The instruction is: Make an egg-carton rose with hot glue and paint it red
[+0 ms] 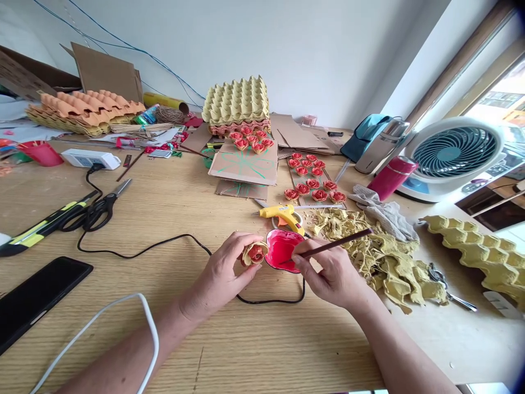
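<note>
My left hand (229, 265) pinches an egg-carton rose (256, 253) with a red centre and pale yellow outer petals. Just right of it stands a small cup of red paint (283, 249), its inside coated pinkish red. In my right hand (328, 271) is a slim dark paintbrush (336, 243), held like a pen, with its lower end down inside the cup. Behind the cup lies a yellow glue gun (283, 213). Finished-looking red roses (319, 195) sit in rows on cardboard further back, and several more top a cardboard piece (246, 164).
Torn yellow carton scraps (377, 251) pile up right of my right hand. An egg tray (479, 251), a pink bottle (394, 178) and a fan (451, 156) stand beyond. Scissors (102, 210), a phone (45, 298) and a black cord (139, 256) lie left.
</note>
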{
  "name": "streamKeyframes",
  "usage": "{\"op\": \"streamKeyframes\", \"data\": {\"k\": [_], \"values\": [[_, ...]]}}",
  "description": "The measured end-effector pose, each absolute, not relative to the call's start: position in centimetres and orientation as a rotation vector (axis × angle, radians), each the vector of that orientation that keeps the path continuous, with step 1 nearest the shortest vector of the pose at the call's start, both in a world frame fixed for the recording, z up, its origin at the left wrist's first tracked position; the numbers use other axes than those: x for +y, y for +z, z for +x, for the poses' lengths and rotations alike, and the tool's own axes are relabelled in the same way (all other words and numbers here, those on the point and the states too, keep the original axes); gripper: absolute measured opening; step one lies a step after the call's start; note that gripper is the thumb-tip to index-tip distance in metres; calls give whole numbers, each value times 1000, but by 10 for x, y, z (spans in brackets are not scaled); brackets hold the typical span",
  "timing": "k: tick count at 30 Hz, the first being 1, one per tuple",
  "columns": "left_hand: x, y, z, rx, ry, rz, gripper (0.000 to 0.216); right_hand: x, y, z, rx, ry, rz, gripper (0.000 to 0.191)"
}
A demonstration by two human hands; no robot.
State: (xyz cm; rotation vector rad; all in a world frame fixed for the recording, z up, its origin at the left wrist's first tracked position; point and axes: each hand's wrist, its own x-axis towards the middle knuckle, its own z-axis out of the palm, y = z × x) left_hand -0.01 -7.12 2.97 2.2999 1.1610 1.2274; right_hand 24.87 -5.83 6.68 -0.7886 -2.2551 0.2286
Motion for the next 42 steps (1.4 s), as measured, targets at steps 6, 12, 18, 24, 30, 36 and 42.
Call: {"op": "streamKeyframes", "data": {"k": [6, 12, 18, 24, 30, 36, 42], "values": [[-72, 30, 1, 1159, 1203, 2301, 44, -57, 65, 248, -2309, 257, -792, 15], [-72, 31, 1, 1168, 1217, 2295, 42, -58, 69, 247, -2245, 302, -802, 15], [-73, 32, 2, 1200, 1197, 2252, 41, -65, 68, 251, -1934, 406, -828, 16], [-73, 30, 2, 1161, 1158, 2232, 43, -73, 60, 246, -1834, 403, -640, 13], [-76, 30, 5, 1097, 1158, 2261, 42, -74, 60, 239, -1944, 376, -572, 19], [-77, 30, 5, 1071, 1144, 2260, 44, -74, 64, 233, -1996, 346, -601, 19], [-76, 27, 4, 1083, 1135, 2271, 44, -75, 70, 232, -2005, 302, -610, 16]]}}
